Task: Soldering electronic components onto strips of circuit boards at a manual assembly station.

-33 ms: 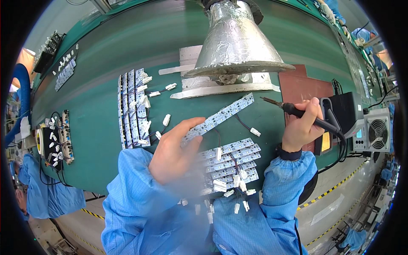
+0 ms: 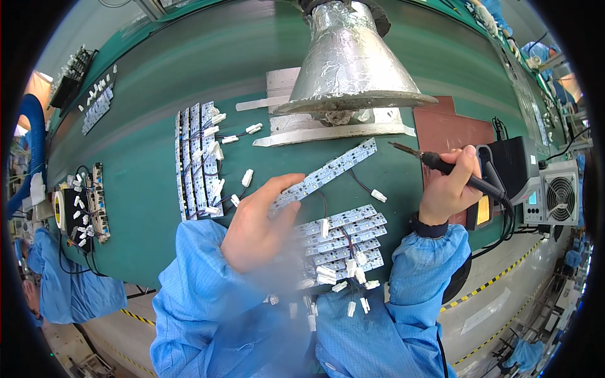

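Note:
My left hand [image 2: 261,220] pinches the near end of a white LED circuit board strip [image 2: 337,165], which slants up to the right and has dark wires ending in white plugs. In my right hand [image 2: 447,189] is a soldering iron [image 2: 435,162], held like a pen, its bare tip pointing left and apart from the strip's far end. Just below, nearer to me, lies a stack of similar strips [image 2: 346,236] with white connectors [image 2: 359,274] hanging at the table's front edge. A blurred patch hides part of my left sleeve and the stack's left side.
A foil-covered fume hood [image 2: 359,63] hangs over the green table [image 2: 145,246]. More strips [image 2: 198,164] stand in a row at the left. On the right are a soldering station [image 2: 507,167], a yellow sponge tray [image 2: 483,210] and a unit with a fan [image 2: 558,196]. A co-worker's blue sleeve [image 2: 75,277] shows far left.
The soldering iron's tip has shifted very slightly to the right and up. My left hand and the strip look unmoved.

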A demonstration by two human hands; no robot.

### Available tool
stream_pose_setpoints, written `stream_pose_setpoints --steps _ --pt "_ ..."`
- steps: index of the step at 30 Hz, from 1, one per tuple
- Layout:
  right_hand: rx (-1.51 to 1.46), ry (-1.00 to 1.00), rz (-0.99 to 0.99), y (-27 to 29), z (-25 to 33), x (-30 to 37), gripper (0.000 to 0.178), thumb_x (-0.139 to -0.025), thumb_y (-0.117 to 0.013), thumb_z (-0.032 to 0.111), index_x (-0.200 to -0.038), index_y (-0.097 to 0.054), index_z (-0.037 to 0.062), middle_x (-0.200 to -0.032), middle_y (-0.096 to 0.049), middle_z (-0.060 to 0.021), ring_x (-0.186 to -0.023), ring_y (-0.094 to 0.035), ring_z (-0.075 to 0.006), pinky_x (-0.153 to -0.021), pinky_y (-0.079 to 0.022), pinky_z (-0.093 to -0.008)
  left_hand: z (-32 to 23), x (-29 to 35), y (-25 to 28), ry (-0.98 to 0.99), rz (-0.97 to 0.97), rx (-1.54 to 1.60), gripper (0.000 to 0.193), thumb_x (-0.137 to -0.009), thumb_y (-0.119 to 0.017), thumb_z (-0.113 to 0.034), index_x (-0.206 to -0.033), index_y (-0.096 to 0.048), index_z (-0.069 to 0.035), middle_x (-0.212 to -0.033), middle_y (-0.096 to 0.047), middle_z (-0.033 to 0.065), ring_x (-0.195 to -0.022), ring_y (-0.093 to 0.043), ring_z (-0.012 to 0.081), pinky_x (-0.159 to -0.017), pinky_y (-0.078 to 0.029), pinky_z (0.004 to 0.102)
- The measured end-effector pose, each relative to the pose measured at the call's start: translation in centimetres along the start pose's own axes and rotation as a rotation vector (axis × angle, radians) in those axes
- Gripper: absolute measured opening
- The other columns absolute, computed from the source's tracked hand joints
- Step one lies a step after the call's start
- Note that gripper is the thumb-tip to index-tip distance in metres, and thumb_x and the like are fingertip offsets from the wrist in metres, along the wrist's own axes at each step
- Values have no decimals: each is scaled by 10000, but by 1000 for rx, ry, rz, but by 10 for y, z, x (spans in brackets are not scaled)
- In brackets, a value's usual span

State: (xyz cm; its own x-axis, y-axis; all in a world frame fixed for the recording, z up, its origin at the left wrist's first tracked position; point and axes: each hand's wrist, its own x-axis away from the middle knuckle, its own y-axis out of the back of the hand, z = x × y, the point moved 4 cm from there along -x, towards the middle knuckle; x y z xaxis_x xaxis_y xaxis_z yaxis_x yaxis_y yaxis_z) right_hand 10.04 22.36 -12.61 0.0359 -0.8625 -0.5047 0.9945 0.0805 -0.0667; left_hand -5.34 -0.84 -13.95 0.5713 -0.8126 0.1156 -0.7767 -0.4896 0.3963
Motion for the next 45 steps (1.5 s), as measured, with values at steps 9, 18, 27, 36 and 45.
stream_pose_setpoints --steps 9,18,27,36,45 --pt "51 -56 -145 7 2 -7 415 -973 -512 213 -625 -558 -9 -642 -532 -22 -652 -484 -106 -624 -399 -257 -3 7 1 1 -34 246 405 -880 -586 52 -1279 -541 1 -1176 -602 158 -756 -603 128 -629 -504 260" --pt "11 36 -142 7 -6 -10 438 -980 -523 236 -621 -554 -13 -574 -514 -5 -496 -459 -61 -445 -329 -201 -9 16 6 -253 -15 544 296 -859 -576 71 -1145 -623 13 -1071 -635 166 -905 -621 195 -785 -512 306" --pt "-43 -108 -107 5 -1 -5 415 -987 -513 204 -630 -553 -6 -625 -521 -11 -585 -485 -85 -554 -393 -232 -12 17 9 -380 32 603 280 -848 -576 109 -1076 -626 -45 -1026 -608 223 -801 -623 216 -711 -547 304" --pt "-44 -132 -86 3 -2 -5 413 -993 -510 203 -640 -558 -4 -624 -529 -11 -581 -491 -84 -559 -406 -228 -11 21 10 -327 124 612 151 -852 -583 98 -944 -646 -4 -1065 -586 213 -842 -654 257 -743 -571 339" --pt "-73 -145 -82 8 -8 -6 414 -990 -521 211 -645 -566 -13 -620 -542 -22 -588 -507 -92 -577 -420 -231 -12 18 2 -286 168 804 63 -854 -627 22 -899 -656 54 -1095 -592 201 -858 -656 277 -732 -561 366"
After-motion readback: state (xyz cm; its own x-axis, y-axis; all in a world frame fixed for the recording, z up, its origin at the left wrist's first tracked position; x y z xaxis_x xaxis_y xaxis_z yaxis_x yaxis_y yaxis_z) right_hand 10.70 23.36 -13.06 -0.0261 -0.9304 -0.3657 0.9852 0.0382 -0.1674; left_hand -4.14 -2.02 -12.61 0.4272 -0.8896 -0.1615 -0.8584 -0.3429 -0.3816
